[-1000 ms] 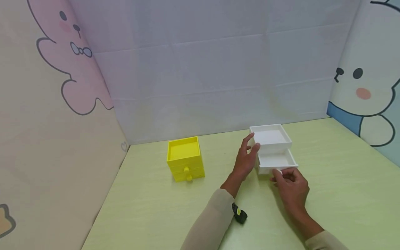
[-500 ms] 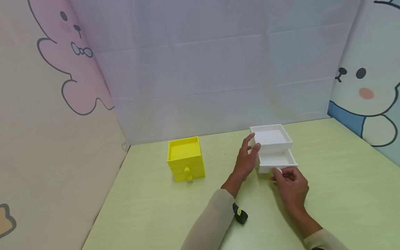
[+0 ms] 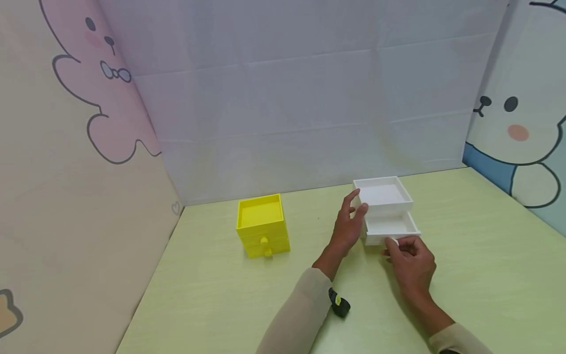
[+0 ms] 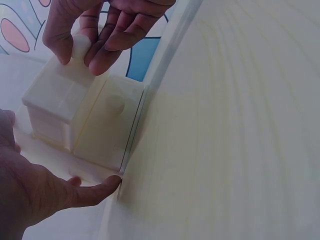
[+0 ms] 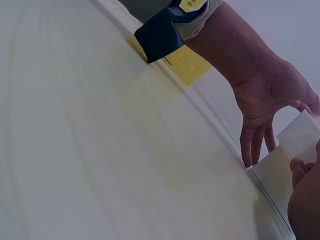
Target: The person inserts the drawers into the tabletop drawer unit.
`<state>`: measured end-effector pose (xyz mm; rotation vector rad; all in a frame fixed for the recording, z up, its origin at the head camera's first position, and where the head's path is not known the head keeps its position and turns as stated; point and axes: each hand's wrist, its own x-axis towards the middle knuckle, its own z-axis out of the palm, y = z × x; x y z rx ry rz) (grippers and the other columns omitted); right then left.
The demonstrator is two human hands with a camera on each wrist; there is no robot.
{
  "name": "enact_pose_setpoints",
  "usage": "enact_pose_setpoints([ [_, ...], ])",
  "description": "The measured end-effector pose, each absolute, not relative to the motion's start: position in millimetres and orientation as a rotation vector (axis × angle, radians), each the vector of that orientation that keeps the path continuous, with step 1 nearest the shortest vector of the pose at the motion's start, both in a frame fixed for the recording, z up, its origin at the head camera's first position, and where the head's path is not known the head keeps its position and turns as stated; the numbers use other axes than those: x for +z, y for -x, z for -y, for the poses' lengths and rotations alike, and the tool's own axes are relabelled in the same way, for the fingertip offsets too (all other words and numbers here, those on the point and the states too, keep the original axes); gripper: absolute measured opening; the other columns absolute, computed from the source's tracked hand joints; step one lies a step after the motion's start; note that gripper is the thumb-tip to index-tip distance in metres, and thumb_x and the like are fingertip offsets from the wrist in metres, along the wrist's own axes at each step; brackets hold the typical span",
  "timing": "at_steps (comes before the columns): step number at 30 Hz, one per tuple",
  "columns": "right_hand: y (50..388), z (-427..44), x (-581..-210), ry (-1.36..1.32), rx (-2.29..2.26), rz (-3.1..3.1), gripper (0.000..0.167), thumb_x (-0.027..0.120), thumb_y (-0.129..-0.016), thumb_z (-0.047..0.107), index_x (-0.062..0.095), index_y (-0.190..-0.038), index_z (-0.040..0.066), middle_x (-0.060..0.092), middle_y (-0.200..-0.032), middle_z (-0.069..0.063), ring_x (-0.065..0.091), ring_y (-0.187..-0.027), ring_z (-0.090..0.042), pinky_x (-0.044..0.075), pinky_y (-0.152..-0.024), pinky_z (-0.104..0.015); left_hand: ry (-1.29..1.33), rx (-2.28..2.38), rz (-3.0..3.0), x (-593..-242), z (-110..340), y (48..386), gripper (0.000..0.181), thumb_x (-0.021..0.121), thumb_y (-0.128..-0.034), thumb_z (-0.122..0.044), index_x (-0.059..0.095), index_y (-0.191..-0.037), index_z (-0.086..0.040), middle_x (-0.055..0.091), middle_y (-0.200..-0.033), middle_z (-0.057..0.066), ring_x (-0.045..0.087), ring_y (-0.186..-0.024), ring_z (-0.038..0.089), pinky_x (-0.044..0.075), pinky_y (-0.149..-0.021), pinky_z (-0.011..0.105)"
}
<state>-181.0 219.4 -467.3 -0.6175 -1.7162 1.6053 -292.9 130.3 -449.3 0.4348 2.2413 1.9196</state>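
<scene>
A small white drawer chest (image 3: 382,194) with a tray-like top stands toward the right of the table, its upper drawer (image 3: 390,224) pulled part way out. That drawer looks bare inside. Its white knob (image 4: 81,46) is pinched between the thumb and fingers of my right hand (image 3: 413,265). Below, the lower drawer (image 4: 110,120) sits flush, with a round knob of its own. My left hand (image 3: 347,226) rests against the chest's left side, fingers spread and fairly straight; in the right wrist view some fingertips reach down near the table.
A yellow drawer chest (image 3: 263,226) with two front knobs stands to the left of the white one. Behind both runs a pale cloth wall (image 3: 283,98), and printed panels (image 3: 513,113) flank the table (image 3: 212,295). A dark band (image 3: 339,302) sits on my left sleeve.
The upper drawer has slid in very slightly, my right hand moving with it and still pinching its knob. My left hand stays in place against the chest.
</scene>
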Motion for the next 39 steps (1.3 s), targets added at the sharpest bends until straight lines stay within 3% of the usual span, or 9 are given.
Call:
enact_pose_setpoints([
  [19, 181.5, -218.4, -463.5, 0.607, 1.625, 1.693, 0.013, 0.07, -0.085, -0.001, 0.059, -0.083, -0.007, 0.069, -0.064, -0.001, 0.068, -0.053, -0.007, 0.052, -0.049, -0.02, -0.447, 1.92, -2.239, -449.7, -129.4, 292.7, 0.043, 0.053, -0.0988, -0.047, 0.043, -0.14, -0.055, 0.049, -0.143, -0.002, 0.048, -0.128, 0.02, 0.048, -0.092, 0.05],
  [39, 187.0, -220.3, -469.4, 0.639, 1.624, 1.649, 0.013, 0.071, -0.084, 0.001, 0.059, -0.084, -0.004, 0.066, -0.062, 0.005, 0.067, -0.052, -0.006, 0.051, -0.047, -0.019, -0.459, 1.932, -2.228, -450.7, -129.6, 293.1, 0.043, 0.053, -0.0985, -0.047, 0.044, -0.14, -0.055, 0.049, -0.142, -0.002, 0.048, -0.128, 0.021, 0.048, -0.091, 0.048],
])
